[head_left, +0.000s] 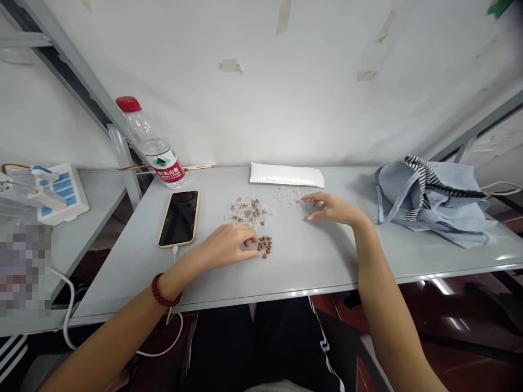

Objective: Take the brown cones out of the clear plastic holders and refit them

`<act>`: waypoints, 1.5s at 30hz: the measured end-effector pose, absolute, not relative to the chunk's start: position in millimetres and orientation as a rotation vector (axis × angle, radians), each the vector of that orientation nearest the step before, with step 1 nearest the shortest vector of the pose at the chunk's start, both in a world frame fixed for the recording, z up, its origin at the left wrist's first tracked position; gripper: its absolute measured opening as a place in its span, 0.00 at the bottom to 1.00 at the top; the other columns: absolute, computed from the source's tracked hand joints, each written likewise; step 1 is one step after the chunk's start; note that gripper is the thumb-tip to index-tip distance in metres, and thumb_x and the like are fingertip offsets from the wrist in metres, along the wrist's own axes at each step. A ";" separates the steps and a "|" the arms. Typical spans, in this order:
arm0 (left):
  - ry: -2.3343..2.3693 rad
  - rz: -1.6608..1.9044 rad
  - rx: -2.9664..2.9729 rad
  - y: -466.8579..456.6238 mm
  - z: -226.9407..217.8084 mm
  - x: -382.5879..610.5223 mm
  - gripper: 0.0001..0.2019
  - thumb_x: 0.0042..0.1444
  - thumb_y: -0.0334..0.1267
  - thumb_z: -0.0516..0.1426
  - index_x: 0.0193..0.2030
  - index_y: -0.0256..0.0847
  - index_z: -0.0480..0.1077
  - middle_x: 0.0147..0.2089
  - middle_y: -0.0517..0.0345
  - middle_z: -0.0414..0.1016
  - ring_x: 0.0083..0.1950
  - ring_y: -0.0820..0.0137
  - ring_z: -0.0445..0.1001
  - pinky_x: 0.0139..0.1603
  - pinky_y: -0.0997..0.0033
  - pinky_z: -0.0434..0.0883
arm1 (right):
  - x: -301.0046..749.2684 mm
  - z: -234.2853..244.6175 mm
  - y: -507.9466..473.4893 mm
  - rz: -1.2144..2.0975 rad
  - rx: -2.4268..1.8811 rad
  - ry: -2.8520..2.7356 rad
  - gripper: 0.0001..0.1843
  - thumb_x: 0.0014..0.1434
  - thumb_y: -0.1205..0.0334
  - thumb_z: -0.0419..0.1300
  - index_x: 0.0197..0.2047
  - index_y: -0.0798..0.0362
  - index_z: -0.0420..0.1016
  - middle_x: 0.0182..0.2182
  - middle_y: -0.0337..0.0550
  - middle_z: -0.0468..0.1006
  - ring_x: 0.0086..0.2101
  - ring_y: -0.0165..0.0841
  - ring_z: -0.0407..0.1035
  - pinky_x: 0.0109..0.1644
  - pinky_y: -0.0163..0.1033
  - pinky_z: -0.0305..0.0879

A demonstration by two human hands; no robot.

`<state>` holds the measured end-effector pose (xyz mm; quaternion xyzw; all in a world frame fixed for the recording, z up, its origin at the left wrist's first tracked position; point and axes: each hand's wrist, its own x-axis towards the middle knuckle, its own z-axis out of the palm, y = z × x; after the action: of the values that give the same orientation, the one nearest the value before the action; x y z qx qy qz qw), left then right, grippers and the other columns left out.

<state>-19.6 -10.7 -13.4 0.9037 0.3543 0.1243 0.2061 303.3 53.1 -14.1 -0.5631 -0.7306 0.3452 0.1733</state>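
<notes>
My left hand (229,246) rests on the table beside a small cluster of brown, cone-like pieces (265,245). Its thumb stretches toward them, apart from the curled fingers, and nothing shows in its grasp. Just beyond lies a pile of clear plastic pieces with brown bits (249,210) among them. On the right, my right hand (330,208) hovers low with fingers apart, its tips close to a pile of clear small pieces (287,195). A few clear pieces lie right by those fingertips; whether they touch is too small to tell.
A white packet (287,175) lies by the wall. To the left are a phone (180,219) on a charging cable and a water bottle (157,149) with a red cap. Light blue cloth (433,201) is heaped at right. A power strip (64,193) sits far left.
</notes>
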 end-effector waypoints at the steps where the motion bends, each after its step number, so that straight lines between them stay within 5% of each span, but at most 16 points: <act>1: 0.990 0.339 2.515 -11.5 -15.9 -18.1 0.09 0.55 0.42 0.59 0.34 0.38 0.71 0.33 0.58 0.73 0.35 0.69 0.70 0.37 0.70 0.64 | 303.6 -14.3 53.5 0.989 -1.600 -2.078 0.29 0.44 0.58 0.68 0.52 0.46 0.73 0.53 0.45 0.71 0.50 0.42 0.66 0.54 0.47 0.62; 16: 1.023 0.507 2.438 -9.1 -26.8 -17.1 0.05 0.60 0.35 0.54 0.37 0.38 0.69 0.32 0.59 0.73 0.32 0.72 0.70 0.35 0.72 0.66 | 290.0 -23.2 56.1 0.983 -1.574 -2.017 0.22 0.43 0.63 0.68 0.45 0.49 0.79 0.36 0.44 0.74 0.39 0.37 0.68 0.47 0.44 0.66; 21: 1.004 0.668 2.411 -8.6 -22.7 -19.1 0.05 0.60 0.34 0.53 0.39 0.39 0.69 0.34 0.59 0.73 0.32 0.73 0.70 0.34 0.74 0.67 | 286.5 -30.6 59.0 0.943 -1.519 -1.886 0.13 0.43 0.64 0.67 0.36 0.51 0.81 0.30 0.42 0.76 0.33 0.35 0.69 0.43 0.44 0.65; 25: 0.998 0.748 2.422 -6.4 -20.4 -20.6 0.05 0.60 0.33 0.53 0.39 0.38 0.70 0.34 0.58 0.74 0.32 0.73 0.71 0.33 0.73 0.68 | 276.8 -28.1 60.3 0.905 -1.459 -1.784 0.09 0.43 0.64 0.67 0.31 0.54 0.79 0.29 0.43 0.76 0.31 0.34 0.68 0.40 0.44 0.65; 28: 0.998 0.840 2.423 -6.2 -19.2 -20.5 0.04 0.59 0.32 0.53 0.38 0.37 0.70 0.33 0.57 0.74 0.31 0.73 0.71 0.33 0.73 0.69 | 251.8 -22.4 54.2 0.920 -1.353 -1.721 0.12 0.49 0.58 0.64 0.37 0.53 0.76 0.35 0.44 0.77 0.33 0.33 0.69 0.42 0.43 0.65; 34: 0.928 1.077 2.447 -9.5 -20.1 -15.1 0.04 0.58 0.30 0.55 0.34 0.38 0.70 0.29 0.60 0.72 0.28 0.75 0.69 0.33 0.74 0.68 | 184.7 -26.8 23.0 1.366 -0.872 -1.536 0.09 0.53 0.58 0.64 0.38 0.50 0.75 0.35 0.39 0.74 0.35 0.30 0.67 0.44 0.40 0.64; 45: 0.870 1.117 2.273 -9.2 -19.1 -11.0 0.03 0.56 0.28 0.57 0.34 0.37 0.71 0.31 0.58 0.75 0.31 0.75 0.72 0.36 0.75 0.70 | 179.2 -28.1 10.2 1.750 -0.828 -1.240 0.08 0.51 0.60 0.67 0.34 0.53 0.75 0.26 0.37 0.74 0.29 0.29 0.67 0.40 0.40 0.64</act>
<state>-11.0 -9.2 -19.1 0.8261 0.3161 0.4061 0.2297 179.2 10.2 -28.1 -0.3287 -0.4923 0.6946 0.4089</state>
